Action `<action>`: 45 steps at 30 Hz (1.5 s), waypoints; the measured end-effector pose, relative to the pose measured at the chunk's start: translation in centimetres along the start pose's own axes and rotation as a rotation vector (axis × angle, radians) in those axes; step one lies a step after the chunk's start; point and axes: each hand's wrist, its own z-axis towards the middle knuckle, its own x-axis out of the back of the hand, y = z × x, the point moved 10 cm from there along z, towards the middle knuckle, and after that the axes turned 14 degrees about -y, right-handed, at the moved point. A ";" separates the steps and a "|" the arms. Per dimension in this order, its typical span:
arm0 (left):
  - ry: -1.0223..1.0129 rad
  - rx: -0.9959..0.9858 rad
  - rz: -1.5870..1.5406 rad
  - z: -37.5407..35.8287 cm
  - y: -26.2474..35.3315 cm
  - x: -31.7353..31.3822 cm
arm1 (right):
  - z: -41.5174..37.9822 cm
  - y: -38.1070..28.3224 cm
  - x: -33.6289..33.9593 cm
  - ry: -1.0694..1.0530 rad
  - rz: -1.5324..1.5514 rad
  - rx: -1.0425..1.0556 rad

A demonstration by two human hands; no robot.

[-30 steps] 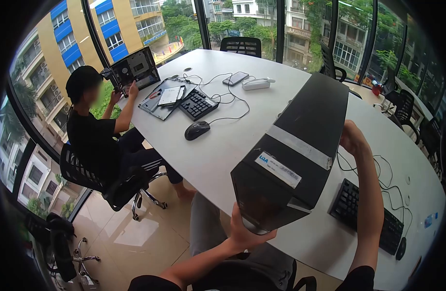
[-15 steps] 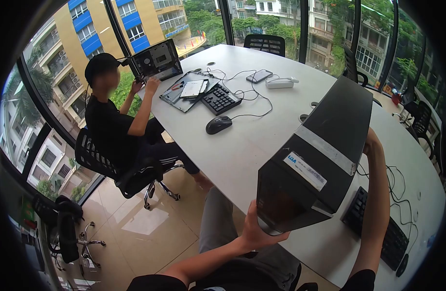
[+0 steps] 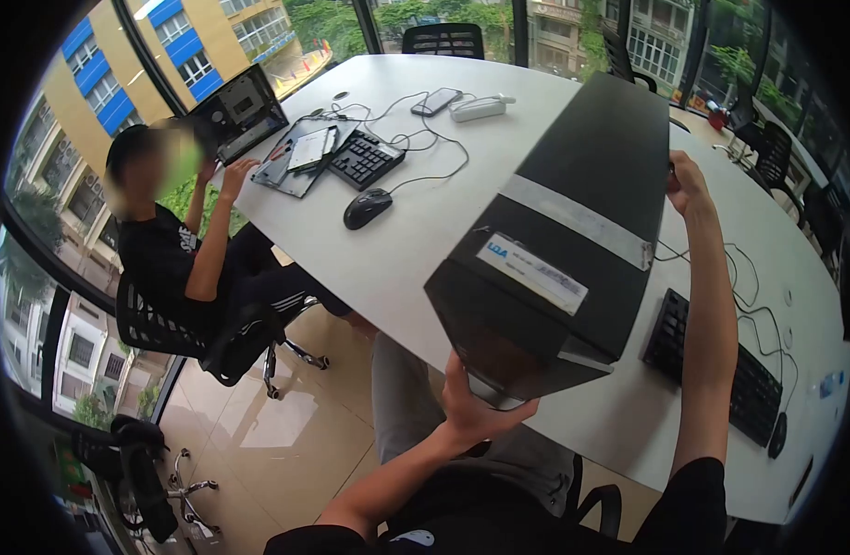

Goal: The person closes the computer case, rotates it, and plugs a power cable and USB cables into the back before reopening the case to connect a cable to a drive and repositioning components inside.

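Observation:
A black desktop computer case (image 3: pixel 573 166) is tilted above the near edge of the table, with a strip of tape around it and a white label on top. My left hand (image 3: pixel 480 412) grips its lower front end from below, thumb up against the front. Over on the right, my right hand (image 3: pixel 689 185) holds the case's far side with curled fingers; its fingertips are partly hidden. Below my right forearm lies a black keyboard (image 3: pixel 665 338) with a black mouse (image 3: pixel 777 435) at its near end.
The white table (image 3: pixel 295 245) carries another mouse (image 3: pixel 368 209), a number-key keyboard (image 3: pixel 366 159), a phone (image 3: pixel 436 102), a white power strip (image 3: pixel 480 108) and loose cables. At the left a seated person (image 3: pixel 166 250) handles an opened computer case (image 3: pixel 245 116).
My view has turned, so the table items appear further left and higher. My right hand shows more of its fingers at the case's side. Both hands still hold the case.

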 end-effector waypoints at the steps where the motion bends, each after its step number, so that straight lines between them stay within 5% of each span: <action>1: 0.003 -0.013 0.001 -0.1 -0.3 0.1 | 0.5 0.0 3.1 0.010 0.011 0.016; 7: 0.005 -0.214 0.180 2.4 3.8 0.1 | -3.0 3.8 4.8 0.045 -0.305 -0.203; 10: -0.128 -0.121 0.340 1.0 1.8 -0.8 | -2.7 5.6 5.8 0.144 -0.260 -0.214; 18: -0.100 -0.137 0.308 1.5 2.5 -0.5 | 0.6 7.1 3.2 0.132 -0.060 -0.134; 25: -0.048 -0.117 0.165 1.7 2.3 -0.1 | -2.9 4.6 2.4 0.227 -0.338 -0.273; 30: -0.113 -0.078 -0.174 0.1 -0.3 1.2 | -6.7 1.3 -0.1 0.008 -0.554 -0.085; 34: -0.097 -0.268 -0.059 0.0 -4.8 7.0 | -15.9 -3.6 -6.7 -0.068 -0.550 0.102; 38: -0.012 -0.269 -0.086 10.8 -2.5 9.8 | -24.9 -5.2 -13.7 -0.165 -0.579 0.329; 41: -0.112 -0.112 -0.186 19.3 -3.7 8.4 | -31.4 -5.0 -20.6 -0.452 -0.840 0.463; 45: -0.348 0.051 -0.348 26.7 -5.9 3.7 | -34.7 -3.3 -26.0 -0.535 -0.836 0.411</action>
